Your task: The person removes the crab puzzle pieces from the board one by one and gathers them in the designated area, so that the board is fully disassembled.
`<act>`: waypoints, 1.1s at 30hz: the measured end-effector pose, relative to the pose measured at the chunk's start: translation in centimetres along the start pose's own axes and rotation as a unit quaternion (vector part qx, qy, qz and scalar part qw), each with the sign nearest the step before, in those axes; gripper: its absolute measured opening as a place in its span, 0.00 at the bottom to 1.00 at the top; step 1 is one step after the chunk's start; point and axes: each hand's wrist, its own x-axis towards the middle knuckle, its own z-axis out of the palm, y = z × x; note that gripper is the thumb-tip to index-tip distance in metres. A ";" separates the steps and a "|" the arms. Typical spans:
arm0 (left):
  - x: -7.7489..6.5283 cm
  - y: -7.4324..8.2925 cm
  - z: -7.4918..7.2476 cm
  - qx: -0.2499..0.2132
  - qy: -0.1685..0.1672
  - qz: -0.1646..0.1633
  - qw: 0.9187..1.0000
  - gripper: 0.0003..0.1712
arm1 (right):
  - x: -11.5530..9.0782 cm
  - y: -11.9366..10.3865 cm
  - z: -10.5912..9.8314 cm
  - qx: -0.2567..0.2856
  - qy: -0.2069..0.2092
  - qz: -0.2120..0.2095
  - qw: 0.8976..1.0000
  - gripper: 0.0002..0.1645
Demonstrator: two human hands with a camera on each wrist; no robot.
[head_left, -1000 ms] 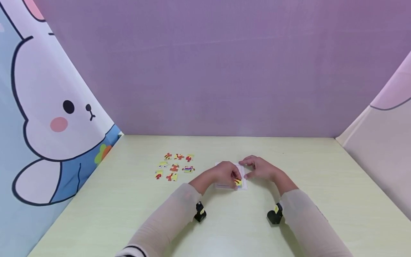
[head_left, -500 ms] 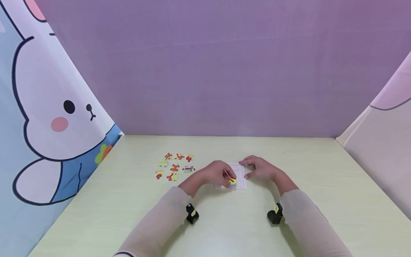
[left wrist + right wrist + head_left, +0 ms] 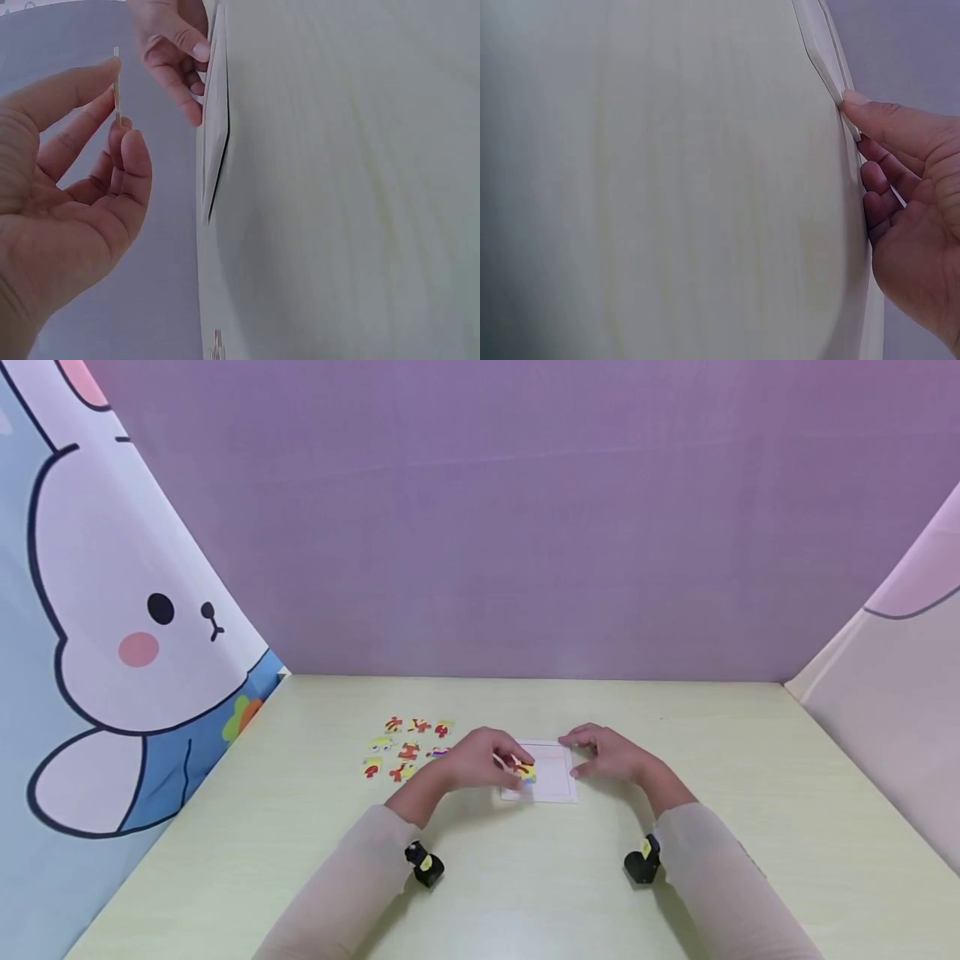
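My left hand [image 3: 480,762] pinches a small yellow, red and blue puzzle piece [image 3: 527,772] between thumb and fingertips. In the left wrist view the piece [image 3: 117,86] appears edge-on, raised off the table. It overlaps the left part of a thin white puzzle tray [image 3: 555,777] in the head view. The tray has a lined border and lies flat on the table. At its right side, my right hand [image 3: 611,753] holds the far corner, thumb on the side edge and index finger at the top. The right wrist view shows the thumb [image 3: 866,105] against the tray's rim.
Several loose puzzle pieces [image 3: 408,750] lie in rough rows left of the tray, some partly behind the left hand. The pale wooden table [image 3: 510,893] meets a purple backdrop [image 3: 525,527] at its far edge. A rabbit-printed cloth [image 3: 112,610] hangs along the left side.
My left hand has moved left across the tray with the puzzle piece pinched, baring more of the tray's surface. The right hand and the tray stay in place.
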 end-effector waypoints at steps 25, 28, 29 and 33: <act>-4.4 -2.2 -3.7 0.009 0.027 -0.017 0.999 0.18 | -0.4 0.3 0.1 0.005 0.001 -0.025 1.000 0.34; -4.7 -2.8 -4.1 0.030 0.029 -0.021 0.999 0.17 | -0.4 0.4 0.1 0.004 0.001 -0.025 1.000 0.34; -4.7 -3.0 -4.2 0.037 0.030 -0.021 0.999 0.17 | -0.3 0.5 0.2 0.004 0.003 -0.024 1.000 0.34; -4.9 -3.9 -4.8 0.068 0.025 -0.028 0.997 0.16 | -0.2 0.6 0.3 0.006 0.006 -0.019 1.000 0.34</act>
